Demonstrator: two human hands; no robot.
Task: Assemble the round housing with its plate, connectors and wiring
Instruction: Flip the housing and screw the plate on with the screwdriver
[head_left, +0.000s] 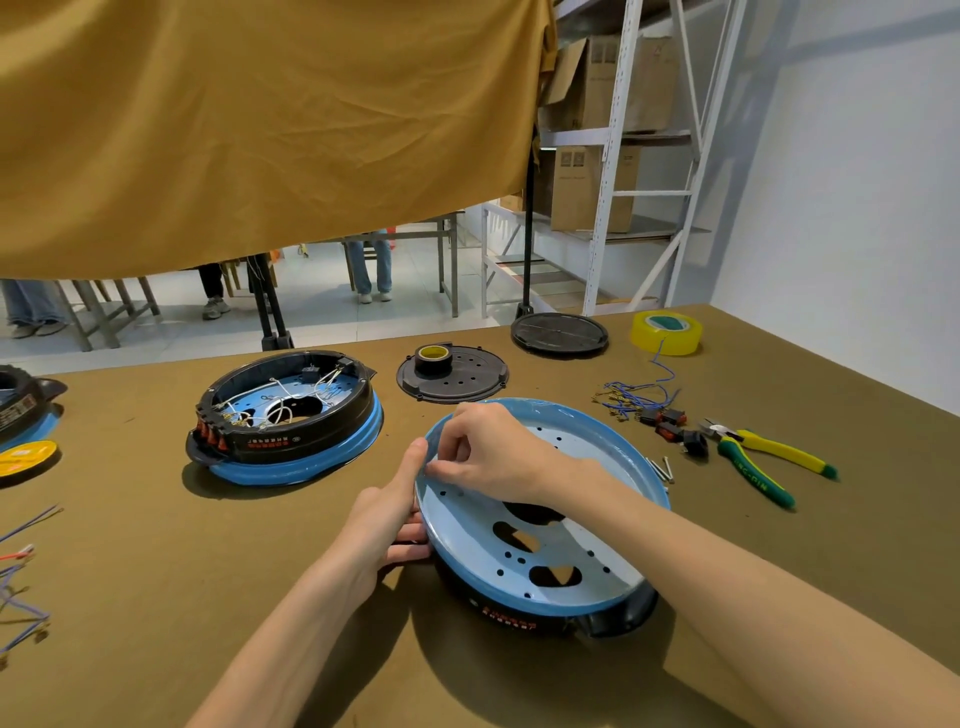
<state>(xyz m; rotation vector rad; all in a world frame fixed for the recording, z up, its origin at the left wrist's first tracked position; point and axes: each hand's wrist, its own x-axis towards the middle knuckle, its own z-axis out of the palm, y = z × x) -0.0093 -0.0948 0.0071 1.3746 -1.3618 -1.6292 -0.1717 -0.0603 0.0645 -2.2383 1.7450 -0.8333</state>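
Observation:
A round blue housing (597, 535) with a pale perforated plate inside sits tilted on its black base ring in front of me. My left hand (387, 519) grips its left rim, thumb up along the edge. My right hand (488, 452) hovers over the rim's upper left, fingertips pinched together on something too small to make out. A second housing (291, 421), with white wiring and red switches fitted, lies to the left. Blue wires with connectors (636, 397) and loose red switches (670, 423) lie to the right.
A black perforated disc (467, 387) carrying a tape roll, another black disc (558, 335) and a yellow tape roll (666, 332) lie at the back. Yellow-green pliers (763, 462) and small screws (661, 469) are on the right. Loose wires (21, 587) lie at the left edge.

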